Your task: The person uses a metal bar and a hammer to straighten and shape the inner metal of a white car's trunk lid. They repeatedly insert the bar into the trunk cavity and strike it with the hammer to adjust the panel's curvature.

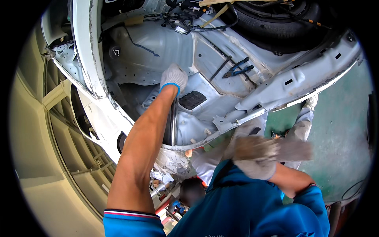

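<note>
My left hand [174, 77], in a white knit glove with a blue cuff, is closed round the upper end of a shiny metal bar [174, 122]. The bar stands inside a pale grey car body, its lower end by the body's edge panel [205, 141]. Near my chest, my right hand [256, 166], gloved too, is closed on a grey-brown, block-shaped tool [295, 151]. Motion smears the tool and the fingers, so its exact kind is unclear. Blue-handled pliers [238, 69] and a dark rod [220, 68] lie on the car floor beyond my left hand.
A tyre [276, 27] and loose wiring [185, 23] lie in the far part of the car body. A dark ribbed pad [192, 100] is on its floor. Another person's head [192, 190] shows below the edge. Beige framework [59, 118] stands at the left.
</note>
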{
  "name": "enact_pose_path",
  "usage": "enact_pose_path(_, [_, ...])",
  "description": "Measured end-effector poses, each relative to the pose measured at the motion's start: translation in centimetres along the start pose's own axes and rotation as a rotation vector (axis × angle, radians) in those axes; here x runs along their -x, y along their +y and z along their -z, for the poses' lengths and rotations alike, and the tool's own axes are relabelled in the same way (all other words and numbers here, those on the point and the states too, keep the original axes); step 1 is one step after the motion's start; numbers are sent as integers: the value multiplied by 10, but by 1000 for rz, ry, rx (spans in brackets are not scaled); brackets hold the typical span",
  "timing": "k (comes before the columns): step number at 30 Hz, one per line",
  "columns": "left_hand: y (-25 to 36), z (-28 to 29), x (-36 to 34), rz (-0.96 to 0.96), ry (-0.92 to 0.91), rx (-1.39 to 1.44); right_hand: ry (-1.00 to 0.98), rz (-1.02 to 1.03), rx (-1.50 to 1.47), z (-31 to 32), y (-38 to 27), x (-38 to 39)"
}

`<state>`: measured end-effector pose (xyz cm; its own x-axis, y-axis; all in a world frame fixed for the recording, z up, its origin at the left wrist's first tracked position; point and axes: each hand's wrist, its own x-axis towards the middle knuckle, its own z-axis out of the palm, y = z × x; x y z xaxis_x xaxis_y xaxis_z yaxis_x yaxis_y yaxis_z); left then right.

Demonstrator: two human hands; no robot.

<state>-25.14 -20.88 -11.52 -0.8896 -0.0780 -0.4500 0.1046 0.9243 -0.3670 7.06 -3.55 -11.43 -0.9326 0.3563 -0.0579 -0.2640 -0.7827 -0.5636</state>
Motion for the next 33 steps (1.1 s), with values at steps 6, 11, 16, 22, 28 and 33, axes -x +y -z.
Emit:
enact_pose_path(6, [5, 5, -6, 13, -26, 35, -721, -227, 979, 4, -6, -14])
enact_pose_path(11, [1, 0, 2, 43, -70, 77, -478, -57, 867, 10, -31, -40])
enact_pose_path(16, [5, 3, 1, 20, -44, 68, -472, 5, 789, 10, 11, 11])
enact_pose_path(22, [12, 12, 10, 53, -98, 77, -648, -259, 874, 7, -12, -15])
enact_pose_path(28, [17, 17, 9, 56, -117, 66, -460, -18, 765, -8, 7, 8])
enact_pose_path(33, [17, 15, 13, 54, -120, 33, -731, -199, 978, -4, -8, -7])
